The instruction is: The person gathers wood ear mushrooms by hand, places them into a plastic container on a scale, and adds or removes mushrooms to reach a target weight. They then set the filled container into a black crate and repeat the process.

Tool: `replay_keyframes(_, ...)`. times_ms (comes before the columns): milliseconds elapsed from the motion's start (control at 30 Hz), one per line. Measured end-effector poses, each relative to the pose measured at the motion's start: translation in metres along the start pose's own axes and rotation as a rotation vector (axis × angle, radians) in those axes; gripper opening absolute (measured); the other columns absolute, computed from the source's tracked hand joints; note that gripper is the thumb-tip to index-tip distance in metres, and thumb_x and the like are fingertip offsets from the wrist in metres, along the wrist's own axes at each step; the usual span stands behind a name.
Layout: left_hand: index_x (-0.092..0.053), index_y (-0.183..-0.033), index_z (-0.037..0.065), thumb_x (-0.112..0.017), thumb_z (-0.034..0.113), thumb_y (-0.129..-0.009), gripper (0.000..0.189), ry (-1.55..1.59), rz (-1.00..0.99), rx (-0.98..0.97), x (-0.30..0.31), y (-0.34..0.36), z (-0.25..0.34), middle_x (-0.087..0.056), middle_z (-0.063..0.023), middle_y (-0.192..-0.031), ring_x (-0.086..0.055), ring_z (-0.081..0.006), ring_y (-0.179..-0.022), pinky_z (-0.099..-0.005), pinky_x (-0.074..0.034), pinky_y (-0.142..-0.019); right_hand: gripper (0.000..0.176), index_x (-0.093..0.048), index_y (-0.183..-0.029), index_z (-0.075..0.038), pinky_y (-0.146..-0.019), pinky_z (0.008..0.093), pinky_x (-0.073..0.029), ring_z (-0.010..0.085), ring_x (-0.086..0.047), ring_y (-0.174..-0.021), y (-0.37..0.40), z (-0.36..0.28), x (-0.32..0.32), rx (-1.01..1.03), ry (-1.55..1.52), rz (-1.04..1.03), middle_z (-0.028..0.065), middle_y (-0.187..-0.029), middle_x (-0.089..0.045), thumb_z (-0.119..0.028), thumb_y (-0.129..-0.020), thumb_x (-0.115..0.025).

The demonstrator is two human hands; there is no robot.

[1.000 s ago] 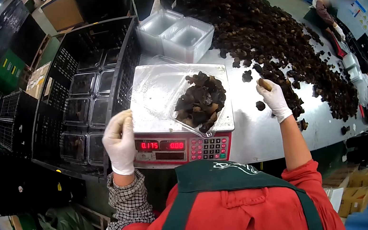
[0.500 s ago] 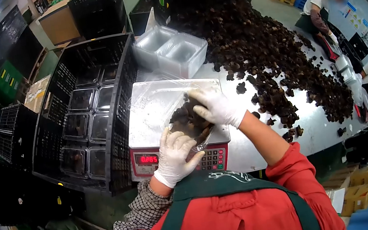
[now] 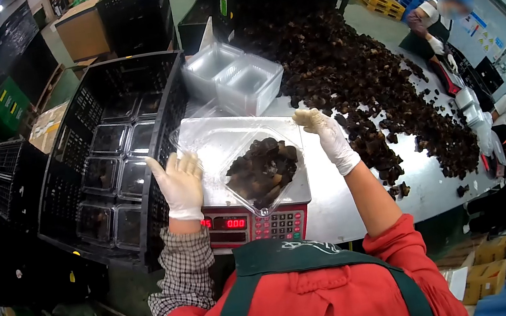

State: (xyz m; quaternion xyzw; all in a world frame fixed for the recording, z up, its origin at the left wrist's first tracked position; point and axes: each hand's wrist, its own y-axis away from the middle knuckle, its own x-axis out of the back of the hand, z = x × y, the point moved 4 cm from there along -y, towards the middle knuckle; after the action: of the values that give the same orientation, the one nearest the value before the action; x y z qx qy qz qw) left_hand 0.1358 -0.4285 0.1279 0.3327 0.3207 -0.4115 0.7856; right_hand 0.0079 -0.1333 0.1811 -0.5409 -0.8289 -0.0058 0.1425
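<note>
A clear plastic tray filled with dark brown fungus pieces [image 3: 263,173] rests on the metal platform of a scale [image 3: 207,140], whose red front shows lit digits. My left hand [image 3: 179,181], in a white glove, is raised at the scale's left edge with its fingers spread, holding nothing. Over the scale's right edge my right hand [image 3: 327,136], also gloved, is held up empty with its fingers stretched out. A clear lid seems to lie on the platform behind the tray, its outline faint.
Stacked empty clear trays [image 3: 248,86] stand behind the scale. At left is a black crate [image 3: 159,173] holding several packed boxes. A large heap of dark fungus [image 3: 345,70] spreads over the metal table. Several people work at the far right.
Both hands have let go of the tray and moved apart, the left one to the left and the right one to the right. The tray now sits untouched on the scale.
</note>
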Motion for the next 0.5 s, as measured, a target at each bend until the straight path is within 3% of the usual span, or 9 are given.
replay_keyframes(67, -0.016, -0.144, -0.005, -0.023, 0.082, -0.080, 0.108, -0.246, -0.063, -0.212, -0.016, 0.000, 0.005, -0.047, -0.0222, -0.126, -0.046, -0.0265, -0.115, -0.0397, -0.031, -0.103, 0.070, -0.055, -0.123, 0.003, -0.097, 0.0344, -0.044, 0.0224, -0.057, -0.112, 0.004, 0.000, 0.007, -0.042, -0.110, 0.070, 0.0156, -0.117, -0.062, -0.058, -0.094, -0.038)
replay_keyframes(100, -0.037, -0.134, -0.007, -0.022, 0.084, -0.079, 0.107, -0.446, -0.170, -0.432, -0.040, 0.018, 0.011, -0.055, -0.0164, -0.116, -0.047, -0.0230, -0.111, -0.0382, -0.037, -0.096, 0.073, -0.055, -0.123, 0.003, -0.096, 0.0345, -0.044, 0.0226, -0.057, -0.112, 0.003, 0.000, 0.011, -0.048, -0.126, 0.076, 0.0158, -0.117, -0.062, -0.061, -0.094, -0.036)
replay_keyframes(167, -0.054, -0.119, -0.002, -0.036, 0.074, -0.084, 0.085, -0.857, -0.643, -0.846, -0.060, 0.047, 0.011, -0.056, -0.0127, -0.111, -0.050, -0.0246, -0.105, -0.0384, -0.039, -0.093, 0.079, -0.055, -0.123, 0.003, -0.095, 0.0347, -0.044, 0.0231, -0.057, -0.113, 0.008, 0.006, 0.016, -0.081, -0.160, 0.083, 0.0162, -0.117, -0.062, -0.066, -0.092, -0.033)
replay_keyframes(233, -0.061, -0.109, 0.004, -0.058, 0.047, -0.086, 0.049, -1.396, -1.067, -0.928, -0.086, 0.093, -0.011, -0.057, -0.0109, -0.108, -0.051, -0.0270, -0.105, -0.0414, -0.035, -0.099, 0.064, -0.057, -0.123, 0.000, -0.091, 0.0339, -0.047, 0.0193, -0.059, -0.107, 0.014, 0.015, 0.015, -0.160, -0.133, -0.013, 0.0131, -0.113, -0.064, -0.055, -0.094, -0.043)
replay_keyframes(300, -0.062, -0.107, 0.007, -0.066, 0.028, -0.079, 0.034, -1.572, -1.035, -0.982, -0.074, 0.125, -0.050, -0.056, -0.0093, -0.104, -0.052, -0.0281, -0.105, -0.0460, -0.032, -0.104, 0.055, -0.058, -0.122, -0.001, -0.087, 0.0329, -0.048, 0.0168, -0.059, -0.102, 0.020, 0.034, 0.009, -0.260, 0.039, -0.152, 0.0112, -0.110, -0.064, -0.048, -0.094, -0.049)
replay_keyframes(367, -0.062, -0.106, 0.009, -0.067, 0.011, -0.075, 0.032, -1.512, -0.935, -1.103, -0.060, 0.127, -0.056, -0.057, -0.0066, -0.103, -0.053, -0.0258, -0.105, -0.0462, -0.030, -0.106, 0.045, -0.059, -0.119, -0.002, -0.076, 0.0275, -0.049, 0.0136, -0.059, -0.095, 0.030, 0.042, 0.003, -0.287, 0.107, -0.238, 0.0080, -0.104, -0.065, -0.039, -0.094, -0.053)
replay_keyframes(400, -0.062, -0.105, 0.009, -0.064, 0.002, -0.072, 0.034, -1.457, -0.859, -1.052, -0.056, 0.126, -0.053, -0.056, -0.0063, -0.105, -0.053, -0.0243, -0.106, -0.0468, -0.029, -0.107, 0.044, -0.059, -0.120, -0.001, -0.075, 0.0272, -0.050, 0.0139, -0.060, -0.093, 0.034, 0.037, 0.002, -0.313, 0.066, -0.253, 0.0083, -0.104, -0.064, -0.036, -0.094, -0.054)
replay_keyframes(500, -0.060, -0.106, 0.005, -0.064, -0.001, -0.072, 0.034, -1.323, -0.580, -1.070, -0.036, 0.119, -0.052, -0.056, -0.0110, -0.111, -0.051, -0.0299, -0.112, -0.0471, -0.033, -0.104, 0.043, -0.057, -0.122, 0.000, -0.073, 0.0270, -0.050, 0.0143, -0.062, -0.086, 0.044, 0.024, -0.003, -0.379, 0.050, -0.292, 0.0091, -0.105, -0.063, -0.030, -0.092, -0.056)
